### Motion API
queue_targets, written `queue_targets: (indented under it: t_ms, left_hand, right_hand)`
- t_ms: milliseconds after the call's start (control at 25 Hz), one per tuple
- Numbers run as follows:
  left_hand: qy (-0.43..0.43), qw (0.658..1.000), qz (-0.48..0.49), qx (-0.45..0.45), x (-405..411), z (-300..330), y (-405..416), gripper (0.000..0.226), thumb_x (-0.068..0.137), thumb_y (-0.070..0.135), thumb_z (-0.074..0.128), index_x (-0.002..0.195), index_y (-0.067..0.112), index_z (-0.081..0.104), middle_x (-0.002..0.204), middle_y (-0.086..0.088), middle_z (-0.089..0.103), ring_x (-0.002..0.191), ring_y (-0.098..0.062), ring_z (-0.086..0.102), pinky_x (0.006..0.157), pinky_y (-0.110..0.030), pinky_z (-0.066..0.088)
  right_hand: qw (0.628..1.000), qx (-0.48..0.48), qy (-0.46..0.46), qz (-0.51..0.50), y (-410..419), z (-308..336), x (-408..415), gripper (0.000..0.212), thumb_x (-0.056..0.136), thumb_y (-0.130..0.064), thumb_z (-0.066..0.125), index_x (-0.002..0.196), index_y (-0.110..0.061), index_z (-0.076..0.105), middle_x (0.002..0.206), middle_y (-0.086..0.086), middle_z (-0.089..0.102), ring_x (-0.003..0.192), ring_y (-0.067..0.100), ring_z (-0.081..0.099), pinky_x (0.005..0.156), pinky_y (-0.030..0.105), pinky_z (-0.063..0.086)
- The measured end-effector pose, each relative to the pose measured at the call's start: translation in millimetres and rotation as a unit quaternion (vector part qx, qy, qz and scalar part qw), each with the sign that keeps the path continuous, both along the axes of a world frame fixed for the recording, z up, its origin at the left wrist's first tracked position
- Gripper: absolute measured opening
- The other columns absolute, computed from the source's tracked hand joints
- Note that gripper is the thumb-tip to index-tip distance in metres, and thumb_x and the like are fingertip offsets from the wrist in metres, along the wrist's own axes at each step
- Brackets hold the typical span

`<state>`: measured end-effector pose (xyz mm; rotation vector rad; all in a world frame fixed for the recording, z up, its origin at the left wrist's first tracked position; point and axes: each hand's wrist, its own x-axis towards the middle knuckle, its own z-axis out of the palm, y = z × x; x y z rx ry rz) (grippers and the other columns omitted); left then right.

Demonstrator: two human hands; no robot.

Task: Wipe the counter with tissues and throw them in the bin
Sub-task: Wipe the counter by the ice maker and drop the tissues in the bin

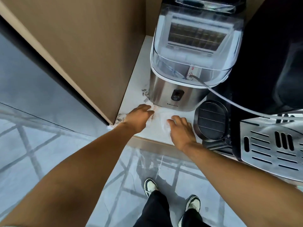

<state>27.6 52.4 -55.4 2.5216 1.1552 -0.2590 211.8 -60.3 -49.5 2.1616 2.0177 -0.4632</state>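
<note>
Both hands are down on the white marbled desk (139, 82), pressing on white tissues (159, 117) spread flat in front of the ice maker (185, 76). The left hand (139, 117) lies palm down at about nine o'clock of the tissues, its grip loose, fingers curled onto the tissue's edge close to the machine's steel base. The right hand (181, 131) sits at about four o'clock of the tissues, grip open, fingers splayed flat on the paper. The tissues lie between the two hands, just short of the ice maker's front. At three o'clock of the right hand stands a black round grille (210, 120), and beyond it a perforated steel tray (270, 149). A tan cabinet panel (73, 46) bounds the desk at nine o'clock.
</note>
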Motion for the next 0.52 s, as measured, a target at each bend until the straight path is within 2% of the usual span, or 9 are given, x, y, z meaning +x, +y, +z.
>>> queue_targets:
  t_ms: [120,240,360,520]
  left_hand:
    - [-0.003,1.0,0.009,0.028,0.2,-0.3,-0.1,0.057,0.083,-0.006,0.059,0.135,0.016,0.056,0.144,-0.005,0.051,0.135,-0.029,0.04,0.105,-0.043,0.046]
    - [-0.036,0.998,0.049,0.032,-2.3,3.2,-7.7,0.045,0.087,-0.003,0.058,0.125,0.018,0.066,0.128,-0.005,0.066,0.119,-0.03,0.052,0.097,-0.042,0.049]
    - [-0.071,0.992,0.107,0.015,-6.8,12.4,-24.3,0.035,0.092,0.006,0.056,0.122,0.019,0.069,0.121,-0.009,0.07,0.112,-0.032,0.06,0.092,-0.041,0.052]
    - [-0.091,0.984,0.154,0.003,-10.5,27.3,-51.2,0.032,0.092,0.01,0.057,0.12,0.019,0.07,0.124,-0.008,0.071,0.11,-0.032,0.065,0.091,-0.041,0.054]
  right_hand:
    - [0.999,0.032,-0.013,-0.01,0.9,0.8,0.5,0.044,0.089,-0.007,0.053,0.132,-0.018,0.051,0.136,0.004,0.044,0.119,0.029,0.041,0.104,0.039,0.034]
    - [0.999,0.035,-0.02,-0.021,-2.4,3.3,-0.7,0.031,0.092,-0.009,0.052,0.121,-0.02,0.059,0.123,0.002,0.053,0.114,0.026,0.045,0.098,0.035,0.034]
    - [1.0,0.02,-0.013,-0.015,-9.9,8.8,-2.7,0.025,0.094,-0.012,0.051,0.115,-0.021,0.063,0.117,0.002,0.06,0.112,0.025,0.049,0.096,0.032,0.034]
    - [0.998,0.039,0.04,-0.023,-29.4,19.6,-2.6,0.023,0.095,-0.014,0.052,0.114,-0.018,0.064,0.115,0.004,0.065,0.11,0.025,0.053,0.092,0.033,0.041]
